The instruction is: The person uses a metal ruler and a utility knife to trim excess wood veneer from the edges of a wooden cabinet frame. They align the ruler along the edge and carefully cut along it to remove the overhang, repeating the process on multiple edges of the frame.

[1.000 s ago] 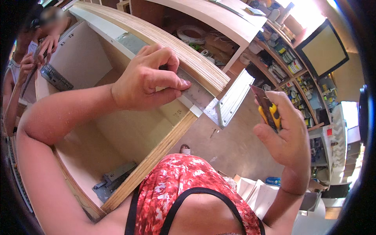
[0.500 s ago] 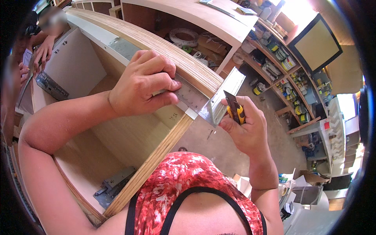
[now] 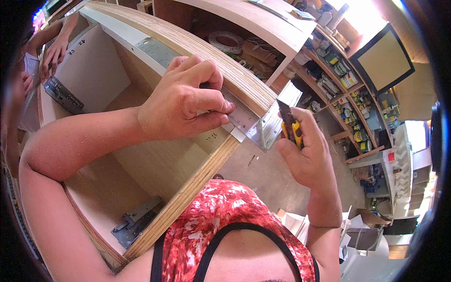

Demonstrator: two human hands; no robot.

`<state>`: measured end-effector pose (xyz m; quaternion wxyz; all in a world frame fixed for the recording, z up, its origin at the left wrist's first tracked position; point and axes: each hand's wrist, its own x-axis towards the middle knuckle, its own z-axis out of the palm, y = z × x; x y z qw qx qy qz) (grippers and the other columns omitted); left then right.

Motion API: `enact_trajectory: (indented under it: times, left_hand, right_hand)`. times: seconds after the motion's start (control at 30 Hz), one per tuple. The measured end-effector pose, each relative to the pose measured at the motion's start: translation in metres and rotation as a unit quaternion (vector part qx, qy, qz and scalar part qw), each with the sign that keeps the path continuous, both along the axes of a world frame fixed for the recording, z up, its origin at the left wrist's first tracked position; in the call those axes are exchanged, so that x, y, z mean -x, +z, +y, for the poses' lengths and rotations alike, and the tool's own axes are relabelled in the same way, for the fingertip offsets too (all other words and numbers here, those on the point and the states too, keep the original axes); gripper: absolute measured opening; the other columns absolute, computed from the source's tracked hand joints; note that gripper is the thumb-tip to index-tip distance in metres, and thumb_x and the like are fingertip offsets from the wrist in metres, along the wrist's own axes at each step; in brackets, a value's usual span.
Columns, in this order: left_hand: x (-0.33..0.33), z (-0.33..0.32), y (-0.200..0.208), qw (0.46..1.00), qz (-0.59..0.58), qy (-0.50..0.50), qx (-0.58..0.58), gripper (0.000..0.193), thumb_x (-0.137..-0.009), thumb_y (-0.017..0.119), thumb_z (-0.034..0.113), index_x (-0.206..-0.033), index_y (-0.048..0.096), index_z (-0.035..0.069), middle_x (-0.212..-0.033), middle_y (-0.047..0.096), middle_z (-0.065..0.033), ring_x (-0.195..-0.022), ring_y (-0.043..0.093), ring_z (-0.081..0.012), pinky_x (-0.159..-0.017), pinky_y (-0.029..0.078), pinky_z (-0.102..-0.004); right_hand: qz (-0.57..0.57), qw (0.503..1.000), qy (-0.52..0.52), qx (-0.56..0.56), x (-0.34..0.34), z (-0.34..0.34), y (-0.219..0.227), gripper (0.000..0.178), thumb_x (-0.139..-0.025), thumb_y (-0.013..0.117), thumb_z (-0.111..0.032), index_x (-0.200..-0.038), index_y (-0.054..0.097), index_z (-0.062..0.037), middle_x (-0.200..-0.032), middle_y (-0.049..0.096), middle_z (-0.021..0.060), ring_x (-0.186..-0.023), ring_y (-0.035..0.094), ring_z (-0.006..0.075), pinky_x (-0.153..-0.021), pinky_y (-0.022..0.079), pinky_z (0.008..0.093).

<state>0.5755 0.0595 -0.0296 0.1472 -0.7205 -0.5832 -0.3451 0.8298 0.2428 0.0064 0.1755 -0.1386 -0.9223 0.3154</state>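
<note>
My left hand (image 3: 185,103) is closed, its thumb and fingers pinching a metal ruler (image 3: 242,117) laid over the corner of an open plywood cabinet (image 3: 197,188). At the ruler's far end, a pale grooved metal strip (image 3: 290,98) sticks out past the corner. In my right hand (image 3: 312,155) is a yellow and black utility knife (image 3: 293,130), its dark blade pointing up and to the left beside the strip. The right thumb stands a little apart from the strip. My left palm is hidden from view.
Dark metal fittings (image 3: 136,221) lie inside the cabinet, and another slotted metal piece (image 3: 64,95) is at its far left. Another person's hand (image 3: 55,56) rests by that end. Behind stands a white-topped bench (image 3: 282,30); shelves of cans (image 3: 347,77) line the right.
My right hand with the knife has moved right, and its thumb has come away from the strip's end. The left hand keeps its grip on the ruler; the whole view has shifted slightly.
</note>
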Motion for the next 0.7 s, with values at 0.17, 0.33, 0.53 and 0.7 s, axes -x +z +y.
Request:
enact_trajectory:
  times: [0.17, 0.33, 0.53, 0.7]
  left_hand:
    - [-0.005, 0.001, 0.003, 0.999, -0.038, 0.016, 0.023, 0.020, -0.078, 0.092, 0.022, -0.092, 0.079, 0.018, -0.103, 0.057, -0.0020, -0.104, 0.058, -0.0249, -0.097, 0.039, -0.0428]
    - [-0.006, -0.001, 0.003, 0.998, -0.040, 0.030, 0.029, 0.022, -0.075, 0.093, 0.021, -0.090, 0.078, 0.018, -0.102, 0.057, -0.0013, -0.103, 0.057, -0.0247, -0.096, 0.039, -0.0423]
    - [-0.006, 0.001, 0.007, 0.999, -0.027, 0.020, 0.025, 0.022, -0.075, 0.093, 0.018, -0.090, 0.077, 0.017, -0.101, 0.056, -0.0014, -0.099, 0.055, -0.0250, -0.093, 0.039, -0.0412]
    - [-0.003, 0.001, 0.005, 1.000, -0.021, 0.009, 0.020, 0.021, -0.076, 0.093, 0.015, -0.090, 0.077, 0.017, -0.100, 0.057, -0.0019, -0.097, 0.054, -0.0250, -0.091, 0.040, -0.0408]
  right_hand:
    - [-0.053, 0.998, 0.013, 0.018, -0.019, -0.007, 0.034, 0.046, -0.092, 0.063, -0.007, -0.137, 0.059, -0.0020, -0.111, 0.068, 0.0230, -0.101, 0.070, 0.0404, -0.092, 0.055, 0.0429]
    - [-0.059, 0.994, 0.091, -0.019, -0.023, -0.004, 0.044, 0.058, -0.092, 0.065, -0.006, -0.149, 0.055, -0.0023, -0.125, 0.069, 0.0276, -0.117, 0.070, 0.0450, -0.103, 0.054, 0.0454]
    - [-0.026, 0.997, 0.067, 0.008, -0.028, -0.005, 0.034, 0.066, -0.104, 0.069, -0.043, -0.151, 0.056, 0.0004, -0.120, 0.069, 0.0165, -0.100, 0.070, 0.0236, -0.091, 0.055, 0.0360]
    - [-0.068, 0.993, 0.092, -0.014, -0.032, -0.011, 0.053, 0.073, -0.086, 0.065, 0.002, -0.157, 0.049, -0.0035, -0.144, 0.062, 0.0301, -0.137, 0.062, 0.0439, -0.113, 0.049, 0.0458]
